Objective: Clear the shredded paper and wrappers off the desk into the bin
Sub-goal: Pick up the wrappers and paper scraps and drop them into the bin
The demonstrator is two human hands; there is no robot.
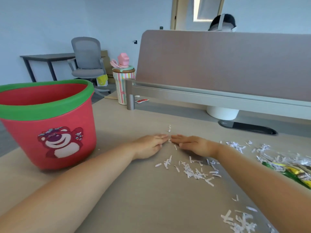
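we have both hands flat on the worktop [127, 195], palms down and fingers held together, gripping nothing. the left hand [148, 146] and the right hand [193, 145] meet at the fingertips on the far side of the scraps, so that together they form a wedge-shaped wall. we judge the reason is raking: thin strips are hard to pinch 1 at a time, and a closed barrier of 2 hands can drag many toward us in a single pull.

the shredded paper [196, 172] lies scattered just behind our hands, between the forearms, with a few strips under or beside the fingertips. more shreds spread to the right, and another clump sits near the bottom right corner. a green and yellow wrapper [292, 174] lies at the right edge, partly covered by strips.

the bin [50, 121], red with a green rim and a bear printed on it, stands upright on the worktop just beside our left forearm, its mouth open. we think it sits that close so gathered handfuls travel a short way. the clearing looks barely begun.
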